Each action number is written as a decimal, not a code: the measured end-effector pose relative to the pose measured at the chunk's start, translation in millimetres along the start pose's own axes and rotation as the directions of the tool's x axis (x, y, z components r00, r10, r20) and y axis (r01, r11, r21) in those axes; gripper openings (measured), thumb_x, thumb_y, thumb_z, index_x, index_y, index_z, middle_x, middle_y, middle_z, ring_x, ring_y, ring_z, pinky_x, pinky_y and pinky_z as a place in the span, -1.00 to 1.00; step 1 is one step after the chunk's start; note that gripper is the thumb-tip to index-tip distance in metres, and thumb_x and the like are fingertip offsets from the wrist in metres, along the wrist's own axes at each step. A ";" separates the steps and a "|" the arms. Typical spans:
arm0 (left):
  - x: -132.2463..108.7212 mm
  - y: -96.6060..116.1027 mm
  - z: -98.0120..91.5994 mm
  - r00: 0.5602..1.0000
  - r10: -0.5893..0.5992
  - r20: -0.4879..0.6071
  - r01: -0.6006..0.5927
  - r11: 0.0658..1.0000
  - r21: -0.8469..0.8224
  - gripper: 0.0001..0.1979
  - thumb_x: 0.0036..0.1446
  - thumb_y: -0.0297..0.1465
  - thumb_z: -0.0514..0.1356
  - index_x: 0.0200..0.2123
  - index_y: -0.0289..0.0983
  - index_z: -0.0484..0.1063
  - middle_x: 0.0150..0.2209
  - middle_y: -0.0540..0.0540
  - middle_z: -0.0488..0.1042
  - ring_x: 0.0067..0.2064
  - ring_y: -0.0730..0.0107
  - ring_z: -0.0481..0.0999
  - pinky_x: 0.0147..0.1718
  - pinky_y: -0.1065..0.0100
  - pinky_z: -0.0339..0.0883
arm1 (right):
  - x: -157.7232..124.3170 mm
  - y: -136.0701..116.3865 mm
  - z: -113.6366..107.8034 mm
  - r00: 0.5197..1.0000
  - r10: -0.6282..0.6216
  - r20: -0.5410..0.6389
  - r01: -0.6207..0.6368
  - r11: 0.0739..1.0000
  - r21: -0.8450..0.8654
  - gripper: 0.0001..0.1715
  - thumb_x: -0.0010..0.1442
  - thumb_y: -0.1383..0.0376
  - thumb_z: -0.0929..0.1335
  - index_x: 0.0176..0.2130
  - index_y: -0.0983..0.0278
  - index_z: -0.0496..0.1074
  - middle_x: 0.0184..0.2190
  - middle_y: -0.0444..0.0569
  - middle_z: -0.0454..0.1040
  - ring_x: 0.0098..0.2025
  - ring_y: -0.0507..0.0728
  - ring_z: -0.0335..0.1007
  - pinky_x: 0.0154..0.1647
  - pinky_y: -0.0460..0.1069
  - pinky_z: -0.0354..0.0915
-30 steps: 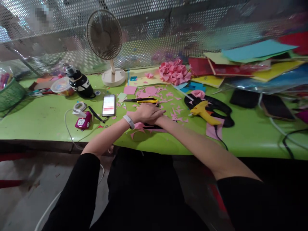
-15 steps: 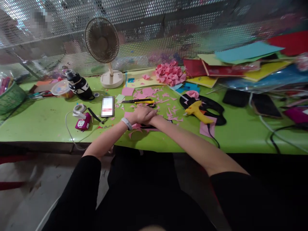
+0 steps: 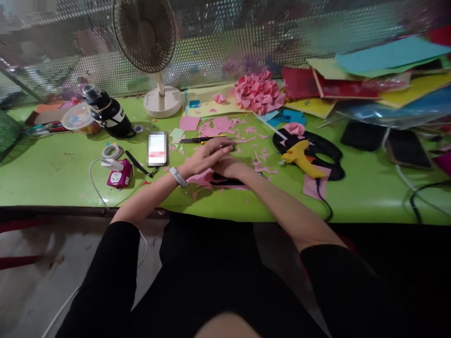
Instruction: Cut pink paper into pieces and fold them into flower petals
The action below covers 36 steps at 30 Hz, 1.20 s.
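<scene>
My left hand (image 3: 206,155), with a white band on its wrist, lies across my right hand (image 3: 229,167) near the front of the green table (image 3: 56,173). Its fingers are stretched out flat, and their tips reach close to a yellow-and-black utility knife (image 3: 197,140). My right hand is mostly covered, so its fingers do not show. Both hands rest on a pink sheet of paper (image 3: 200,178) with a dark flat object (image 3: 230,180) on it. Pink paper scraps (image 3: 259,162) lie scattered around them.
A phone (image 3: 157,148), pink power adapter (image 3: 119,177), tape roll (image 3: 112,151) and black bottle (image 3: 107,112) lie left. A desk fan (image 3: 160,101) stands behind. A yellow glue gun (image 3: 299,157) on a black mat (image 3: 327,155), a pink paper ball (image 3: 259,93) and coloured sheets (image 3: 369,70) lie right.
My left fingers have stretched forward over my right hand toward the utility knife. The view has shifted and come slightly closer; the things on the table have stayed put.
</scene>
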State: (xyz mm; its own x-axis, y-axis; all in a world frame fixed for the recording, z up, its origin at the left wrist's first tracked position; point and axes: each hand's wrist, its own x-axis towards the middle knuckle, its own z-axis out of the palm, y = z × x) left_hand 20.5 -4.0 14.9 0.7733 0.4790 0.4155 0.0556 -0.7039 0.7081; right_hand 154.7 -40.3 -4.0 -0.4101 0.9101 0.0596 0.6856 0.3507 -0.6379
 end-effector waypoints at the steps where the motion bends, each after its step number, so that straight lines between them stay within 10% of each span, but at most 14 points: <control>1: -2.9 -4.1 -6.9 0.993 -0.034 -0.115 0.034 0.999 -0.001 -0.65 0.41 -0.25 -0.02 0.10 -0.26 0.38 0.15 -0.24 0.43 0.17 0.30 0.43 0.09 0.25 0.33 | -0.8 1.0 -0.2 1.000 0.007 -0.022 -0.007 1.000 0.005 -0.59 0.36 0.15 0.21 0.04 0.24 0.47 -0.04 0.11 0.55 0.04 0.30 0.41 0.09 0.20 0.31; 6: -21.4 -30.6 -26.8 0.938 -0.070 -0.340 0.147 0.968 0.204 -0.71 0.36 -0.26 0.04 -0.09 -0.30 0.47 -0.08 -0.23 0.54 0.00 0.29 0.50 0.01 0.21 0.36 | -13.5 -0.6 -11.4 0.990 -0.068 -0.125 0.074 0.996 0.043 -0.56 0.36 0.06 0.23 -0.03 0.22 0.54 -0.07 0.09 0.56 -0.02 0.27 0.46 0.03 0.20 0.34; 10: -27.0 -24.4 -33.7 0.972 -0.222 -0.081 0.236 0.906 0.352 -0.77 0.23 -0.28 0.16 -0.34 -0.32 0.51 -0.35 -0.15 0.56 -0.29 0.34 0.52 -0.26 0.29 0.36 | -36.0 1.6 -49.0 0.996 -0.042 -0.079 0.054 0.987 0.153 -0.51 0.24 -0.04 0.35 -0.01 0.19 0.55 -0.04 0.04 0.57 0.00 0.25 0.47 0.06 0.15 0.33; 15: -27.4 -5.1 -33.7 0.735 -0.514 0.442 0.582 0.813 -0.024 -0.76 0.18 -0.27 0.19 -0.24 -0.35 0.47 -0.47 -0.09 0.56 -0.53 0.50 0.49 -0.48 0.43 0.31 | -50.2 3.4 -79.5 0.966 0.033 0.258 -0.034 0.999 0.001 -0.38 0.00 -0.11 0.48 -0.07 0.20 0.56 -0.11 0.04 0.57 -0.11 0.27 0.48 -0.16 0.08 0.34; 19: -31.6 -8.3 -20.3 0.642 -0.521 0.563 0.729 0.643 -0.235 -0.75 0.09 -0.40 0.28 -0.16 -0.34 0.39 -0.37 -0.12 0.58 -0.46 0.49 0.56 -0.47 0.47 0.36 | -46.4 0.0 -69.1 0.930 0.098 0.353 -0.028 0.980 -0.197 -0.57 0.06 0.02 0.46 -0.16 0.23 0.55 -0.27 0.02 0.55 -0.30 0.18 0.42 -0.36 0.00 0.19; 26: -31.8 -16.1 -24.8 0.637 -0.457 0.621 0.732 0.611 -0.300 -0.80 0.07 -0.40 0.33 -0.28 -0.35 0.40 -0.45 -0.02 0.50 -0.52 0.57 0.46 -0.51 0.49 0.33 | -46.5 1.3 -66.7 0.966 -0.023 0.256 0.035 0.999 -0.041 -0.80 0.15 0.13 0.43 -0.28 0.17 0.59 -0.39 -0.07 0.52 -0.39 0.12 0.39 -0.42 -0.02 0.15; 36: -26.3 -39.3 -56.9 0.608 -0.445 0.658 0.794 0.346 -0.500 -0.67 0.03 -0.27 0.40 -0.23 -0.36 0.46 -0.42 -0.01 0.47 -0.46 0.59 0.46 -0.46 0.51 0.38 | -36.7 13.3 -71.7 0.950 -0.196 0.244 0.103 0.932 0.346 -0.56 0.18 0.11 0.45 0.01 0.23 0.57 -0.17 0.03 0.59 -0.17 0.14 0.50 -0.15 -0.02 0.34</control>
State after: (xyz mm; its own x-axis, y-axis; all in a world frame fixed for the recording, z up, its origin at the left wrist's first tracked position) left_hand -38.0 40.9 8.7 0.8608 0.2596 -0.4378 0.3172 0.3991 0.8603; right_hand 222.0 -53.2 40.4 -0.6707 0.7417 -0.0061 0.3886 0.3444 -0.8546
